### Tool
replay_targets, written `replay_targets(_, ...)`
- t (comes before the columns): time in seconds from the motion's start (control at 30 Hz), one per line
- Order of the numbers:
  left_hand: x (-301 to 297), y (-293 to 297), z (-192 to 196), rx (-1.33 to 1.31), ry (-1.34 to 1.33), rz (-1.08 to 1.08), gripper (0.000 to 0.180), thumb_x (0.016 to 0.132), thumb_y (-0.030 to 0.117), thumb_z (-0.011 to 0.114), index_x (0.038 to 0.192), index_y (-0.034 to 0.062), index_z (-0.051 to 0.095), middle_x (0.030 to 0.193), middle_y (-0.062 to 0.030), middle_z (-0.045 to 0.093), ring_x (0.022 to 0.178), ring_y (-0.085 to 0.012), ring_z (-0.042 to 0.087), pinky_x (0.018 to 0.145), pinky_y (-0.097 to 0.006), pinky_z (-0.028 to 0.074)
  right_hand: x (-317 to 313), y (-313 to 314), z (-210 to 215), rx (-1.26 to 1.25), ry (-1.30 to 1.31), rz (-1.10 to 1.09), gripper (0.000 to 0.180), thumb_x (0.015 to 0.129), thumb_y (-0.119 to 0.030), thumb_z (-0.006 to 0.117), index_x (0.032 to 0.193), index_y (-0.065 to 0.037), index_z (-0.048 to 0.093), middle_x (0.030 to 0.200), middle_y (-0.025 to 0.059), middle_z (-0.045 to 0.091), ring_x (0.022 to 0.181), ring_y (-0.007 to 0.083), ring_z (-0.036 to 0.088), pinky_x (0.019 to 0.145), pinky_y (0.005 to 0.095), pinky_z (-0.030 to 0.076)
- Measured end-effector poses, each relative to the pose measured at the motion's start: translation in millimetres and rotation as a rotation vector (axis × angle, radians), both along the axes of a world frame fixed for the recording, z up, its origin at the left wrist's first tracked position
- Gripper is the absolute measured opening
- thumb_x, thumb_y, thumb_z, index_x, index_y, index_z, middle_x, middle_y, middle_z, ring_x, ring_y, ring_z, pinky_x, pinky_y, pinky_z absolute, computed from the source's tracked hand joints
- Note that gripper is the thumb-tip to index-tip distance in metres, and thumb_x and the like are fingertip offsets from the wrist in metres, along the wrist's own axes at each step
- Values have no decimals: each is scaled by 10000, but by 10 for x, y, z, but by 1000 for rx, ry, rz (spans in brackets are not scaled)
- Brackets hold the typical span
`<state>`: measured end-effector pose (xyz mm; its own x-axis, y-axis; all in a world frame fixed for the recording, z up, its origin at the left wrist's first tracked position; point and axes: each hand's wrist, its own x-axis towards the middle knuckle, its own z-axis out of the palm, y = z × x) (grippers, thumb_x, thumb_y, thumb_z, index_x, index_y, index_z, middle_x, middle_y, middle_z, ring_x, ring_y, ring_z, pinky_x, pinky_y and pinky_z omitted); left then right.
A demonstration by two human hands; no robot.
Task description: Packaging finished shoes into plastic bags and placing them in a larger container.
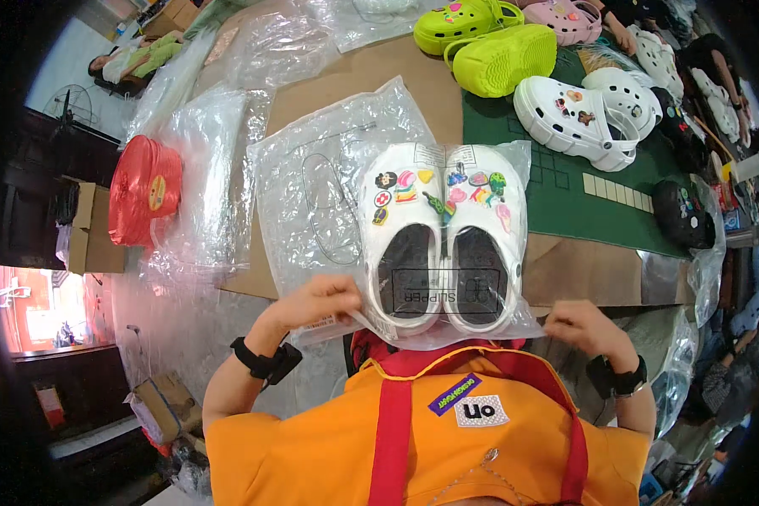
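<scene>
White clogs (441, 240) with charms sit side by side inside a clear bag (346, 198), on the table (582, 266) right in front of the person. Left hand (312, 304) pinches the bag's near edge at its left corner, right hand (584, 327) pinches the same edge at the right. Green clogs (487, 38) and more white clogs (590, 110) lie further back, red stack (143, 190) far left
</scene>
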<state>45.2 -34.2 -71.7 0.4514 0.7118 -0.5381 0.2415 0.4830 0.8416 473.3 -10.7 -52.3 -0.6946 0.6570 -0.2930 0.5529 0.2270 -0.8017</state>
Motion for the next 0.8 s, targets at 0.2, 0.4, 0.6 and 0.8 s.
replay_targets(0.2,113,276,-52,-27,81,273,567,932,435,362,1349,60,279,1140,-101,500,841,-138,543,685,-296,477,-190,281,-113,-441,225,-645,474,922,-385,425,1255,-48,405,1093,69,536,834,155,521,727,281,453)
replay_targets(0.4,335,197,-351,207,172,328,591,943,367,372,1396,43,175,1278,-98,426,1074,-176,465,853,-277,404,-805,400,-189,-292,219,-450,851,778,-327,658,1319,84,145,1258,191,360,1139,230,384,955,338,354)
replay_targets(0.6,324,271,-230,223,67,256,695,887,460,425,1407,81,162,1325,-116,380,1135,-222,429,915,-330,355,-895,126,-331,-434,768,-603,994,724,-196,702,1383,22,-10,1404,183,184,1305,238,194,1070,323,170)
replay_targets(0.8,431,414,56,123,100,282,800,830,552,478,1418,120,149,1372,-133,333,1197,-268,392,978,-383,305,-460,-71,-240,-485,1116,-783,870,738,-109,645,1396,-16,84,1393,140,250,1258,205,307,1025,315,285)
